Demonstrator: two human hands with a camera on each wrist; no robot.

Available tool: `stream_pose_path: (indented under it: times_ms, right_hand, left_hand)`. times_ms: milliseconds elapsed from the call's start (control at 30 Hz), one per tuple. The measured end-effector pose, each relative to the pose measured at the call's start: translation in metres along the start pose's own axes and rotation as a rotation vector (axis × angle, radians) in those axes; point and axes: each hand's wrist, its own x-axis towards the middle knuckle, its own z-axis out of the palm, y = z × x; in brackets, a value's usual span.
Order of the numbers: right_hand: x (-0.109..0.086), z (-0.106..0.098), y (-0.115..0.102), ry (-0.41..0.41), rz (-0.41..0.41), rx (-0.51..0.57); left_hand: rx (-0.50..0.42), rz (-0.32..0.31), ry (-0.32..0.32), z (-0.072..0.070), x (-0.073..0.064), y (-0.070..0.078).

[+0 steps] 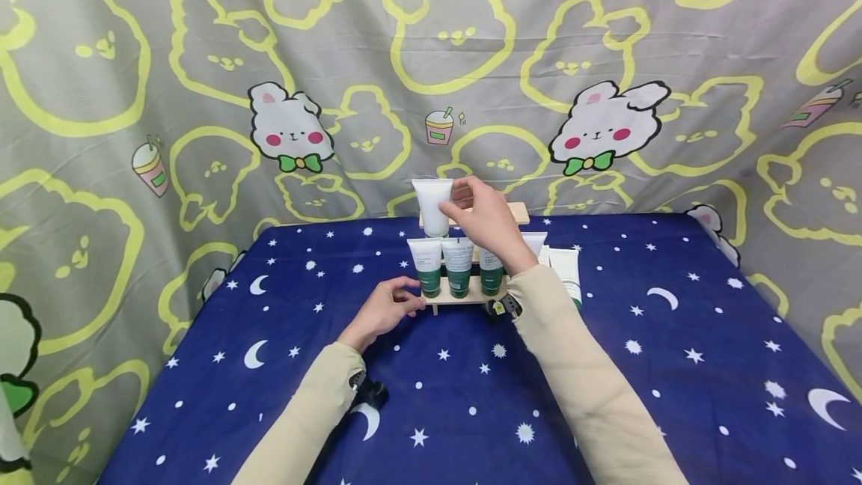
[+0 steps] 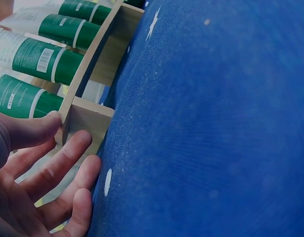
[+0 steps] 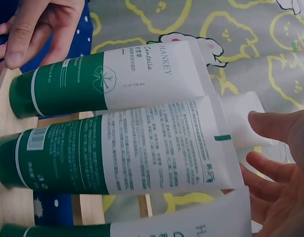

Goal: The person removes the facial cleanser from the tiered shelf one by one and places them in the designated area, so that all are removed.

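A stepped wooden rack (image 1: 471,296) stands on the cloth with several green-and-white squeeze tubes (image 1: 459,268) upright along its front tier. My left hand (image 1: 388,309) grips the rack's left end; in the left wrist view, its thumb (image 2: 35,129) presses the corner of the board while the other fingers curl loosely beside it. Higher up, my right hand (image 1: 486,219) pinches a white squeeze tube (image 1: 432,204) at the left of the back tier, thumb in front. The right wrist view shows this tube (image 3: 240,114) partly hidden behind the front tubes (image 3: 156,148).
More tubes (image 1: 564,269) stand at the rack's right side, partly behind my right forearm. A dark blue cloth (image 1: 431,395) with moons and stars covers the table. Behind the table hangs a grey curtain (image 1: 377,43) with cartoon prints.
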Motion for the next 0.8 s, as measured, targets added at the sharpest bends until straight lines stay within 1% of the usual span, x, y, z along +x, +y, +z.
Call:
stream_pose_path:
  times_ms: [233,533,800]
  right_hand:
    - [0.0040,0.0060,-0.0004,0.001,0.000,-0.017]
    - [0.0073,0.0094,-0.0029,0.001,-0.021,-0.042]
    - [0.0024,0.0061,-0.0001,0.006,-0.014,0.012]
  left_hand:
    - [0.000,-0.005,-0.003,-0.0003,0.0004,0.0002]
    - [0.001,0.000,-0.005,-0.0006,0.0019,-0.0015]
    - [-0.014,0.012,-0.013,-0.0015,0.0014,-0.0031]
